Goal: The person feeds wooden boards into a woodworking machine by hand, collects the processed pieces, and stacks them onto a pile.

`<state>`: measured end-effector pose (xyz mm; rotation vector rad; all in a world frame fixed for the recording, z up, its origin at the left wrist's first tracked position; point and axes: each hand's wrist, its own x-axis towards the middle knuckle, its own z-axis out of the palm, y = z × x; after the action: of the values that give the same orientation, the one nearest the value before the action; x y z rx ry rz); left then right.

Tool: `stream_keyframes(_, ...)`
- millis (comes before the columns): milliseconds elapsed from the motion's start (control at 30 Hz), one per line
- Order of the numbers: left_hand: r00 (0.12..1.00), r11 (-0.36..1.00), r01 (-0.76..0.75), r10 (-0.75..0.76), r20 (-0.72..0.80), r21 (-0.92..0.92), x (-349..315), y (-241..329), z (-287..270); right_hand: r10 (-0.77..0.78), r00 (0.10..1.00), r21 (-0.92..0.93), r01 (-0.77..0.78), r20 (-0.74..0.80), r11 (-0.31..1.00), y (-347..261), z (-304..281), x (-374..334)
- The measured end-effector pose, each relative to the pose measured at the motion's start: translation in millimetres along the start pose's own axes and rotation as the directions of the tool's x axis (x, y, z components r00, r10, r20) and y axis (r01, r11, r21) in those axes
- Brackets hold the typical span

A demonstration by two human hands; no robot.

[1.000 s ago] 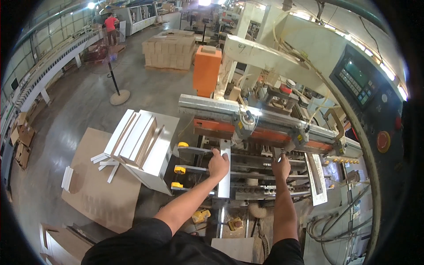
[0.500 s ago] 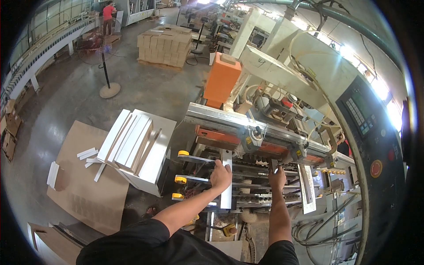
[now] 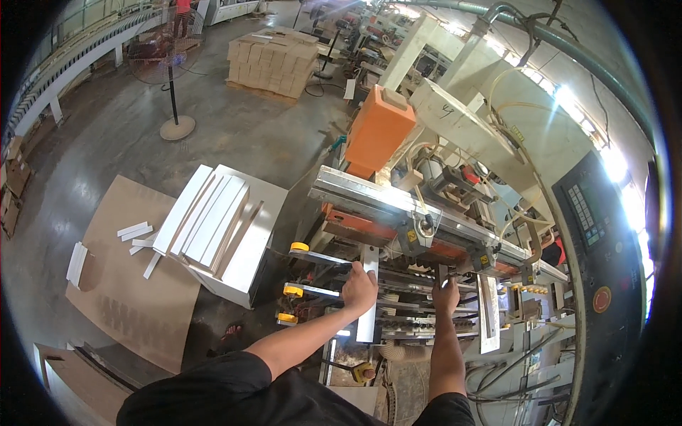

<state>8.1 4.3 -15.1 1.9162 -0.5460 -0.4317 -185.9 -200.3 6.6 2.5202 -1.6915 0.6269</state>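
My left hand point(image 3: 360, 290) is closed on the edge of a narrow white board strip point(image 3: 366, 321), which lies lengthwise on the machine's metal bars. My right hand point(image 3: 446, 295) is closed at the front of the machine, near a narrow grey-brown piece point(image 3: 442, 272); whatever its fingers hold is too small to make out. To its right, a second white strip point(image 3: 489, 319) rests on the bars. Just beyond both hands runs the boring machine's long metal beam point(image 3: 376, 202), with clamp blocks point(image 3: 418, 234) fixed along it.
Yellow-tipped support arms point(image 3: 300, 247) stick out on the left. White strips point(image 3: 217, 213) are stacked on a white cabinet, beside a brown board point(image 3: 135, 284) with loose offcuts. A control panel point(image 3: 590, 220) stands at right. A pedestal fan point(image 3: 172, 92) and stacked boards point(image 3: 273, 65) stand farther back.
The whole view has shifted a little, with the machine's upper parts now farther right. Both hands keep nearly the same places and grips at the machine.
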Motion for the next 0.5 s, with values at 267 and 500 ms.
stream_keyframes(267, 1.000, 0.999, 0.007, -0.006, -0.011, 0.041, 1, -2, 3, -0.043, 0.997, 0.020, 0.044, -0.057, 0.999, 3, 5, 0)
stream_keyframes(500, 1.000, 1.000, -0.004, 0.004, -0.004, 0.027, 1, -3, 1, -0.005, 1.000, 0.012, 0.005, -0.009, 1.000, -3, -2, -1)
